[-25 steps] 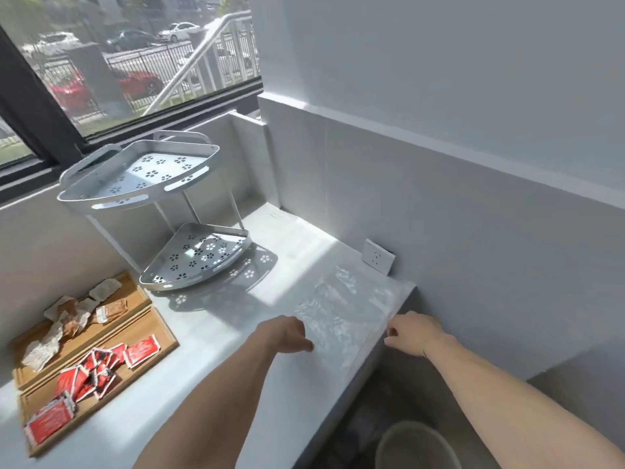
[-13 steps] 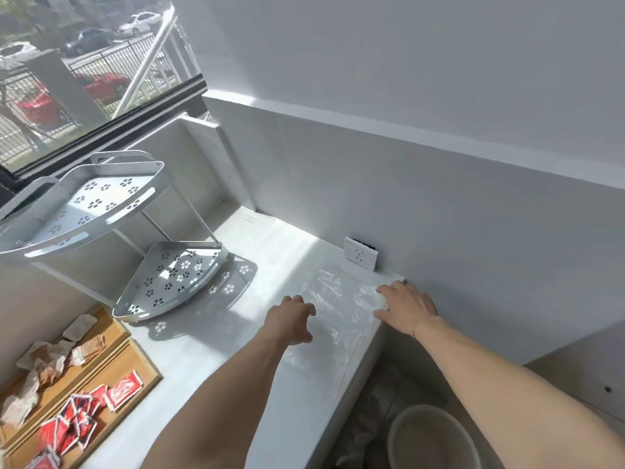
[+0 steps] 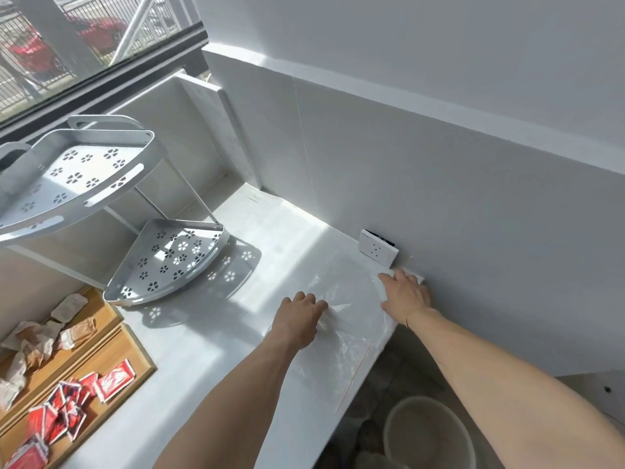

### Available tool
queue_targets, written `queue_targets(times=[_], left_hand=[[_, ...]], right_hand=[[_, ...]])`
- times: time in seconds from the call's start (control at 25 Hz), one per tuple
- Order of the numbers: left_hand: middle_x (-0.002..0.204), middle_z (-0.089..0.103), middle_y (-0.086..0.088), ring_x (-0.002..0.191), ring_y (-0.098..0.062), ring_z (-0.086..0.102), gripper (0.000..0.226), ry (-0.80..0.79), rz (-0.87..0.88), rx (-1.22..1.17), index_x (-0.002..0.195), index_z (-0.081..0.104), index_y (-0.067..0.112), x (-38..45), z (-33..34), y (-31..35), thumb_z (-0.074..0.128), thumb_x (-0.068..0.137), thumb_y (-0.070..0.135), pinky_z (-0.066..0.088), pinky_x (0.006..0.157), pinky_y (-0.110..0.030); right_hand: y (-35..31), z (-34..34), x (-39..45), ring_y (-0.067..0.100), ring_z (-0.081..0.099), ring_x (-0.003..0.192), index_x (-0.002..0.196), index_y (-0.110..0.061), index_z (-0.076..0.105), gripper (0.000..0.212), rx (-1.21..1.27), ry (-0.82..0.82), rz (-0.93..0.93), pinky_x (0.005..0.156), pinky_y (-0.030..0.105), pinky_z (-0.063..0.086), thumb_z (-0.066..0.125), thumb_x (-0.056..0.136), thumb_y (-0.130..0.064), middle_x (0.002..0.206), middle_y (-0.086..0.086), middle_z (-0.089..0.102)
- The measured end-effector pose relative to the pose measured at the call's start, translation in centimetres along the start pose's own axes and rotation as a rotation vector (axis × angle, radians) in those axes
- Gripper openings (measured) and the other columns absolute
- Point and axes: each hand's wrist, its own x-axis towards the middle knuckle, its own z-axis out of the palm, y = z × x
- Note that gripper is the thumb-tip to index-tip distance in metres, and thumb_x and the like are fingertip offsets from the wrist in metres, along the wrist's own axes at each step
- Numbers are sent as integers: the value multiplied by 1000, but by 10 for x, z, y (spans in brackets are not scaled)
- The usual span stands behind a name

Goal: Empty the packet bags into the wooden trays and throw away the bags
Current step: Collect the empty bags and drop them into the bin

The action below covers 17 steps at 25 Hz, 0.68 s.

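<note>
A clear, empty plastic bag (image 3: 345,340) lies flat on the right end of the white counter (image 3: 209,360), reaching its edge. My left hand (image 3: 301,319) rests on the bag's left side with fingers curled, and the plastic creases under them. My right hand (image 3: 404,296) lies flat on the bag's far right corner by the wall, fingers stretched out. At lower left are two wooden trays: the near tray (image 3: 135,357) holds red packets (image 3: 113,380), the far tray (image 3: 108,308) holds beige and brown packets (image 3: 37,340).
A white two-tier corner rack (image 3: 169,258) stands on the counter left of the bag. A wall socket (image 3: 377,250) sits just beyond the bag. On the floor below the counter's right end stands a pale round bucket (image 3: 389,431).
Both hands have slid away from me across the bag, from its near edge to its far part. My view has swung right, so the trays sit further left.
</note>
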Motion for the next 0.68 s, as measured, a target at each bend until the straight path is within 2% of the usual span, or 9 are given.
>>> queue_targets(times=[0.2,0.48,0.68], left_hand=[[117,61,-3,114,-26,49,38,44,27,-11,126,53,21,-1,7,3,61,89,21,39,89,-37],[112,54,-4,108,-27,47,22,104,125,90,107,63,15,-10,-1,13,63,87,25,40,83,-37],[95,68,-8,95,-30,61,6,25,270,157,88,53,15,-9,-12,46,54,84,11,33,85,-39]], right_hand=[[4,8,-17,33,56,113,132,-19,44,42,92,33,41,91,41,49,53,92,-15,127,12,49],[28,8,-77,31,60,107,116,-18,54,28,153,101,195,90,39,50,49,90,-10,119,9,54],[51,11,-138,27,61,100,110,-21,55,25,185,141,335,82,35,51,48,89,-8,114,5,62]])
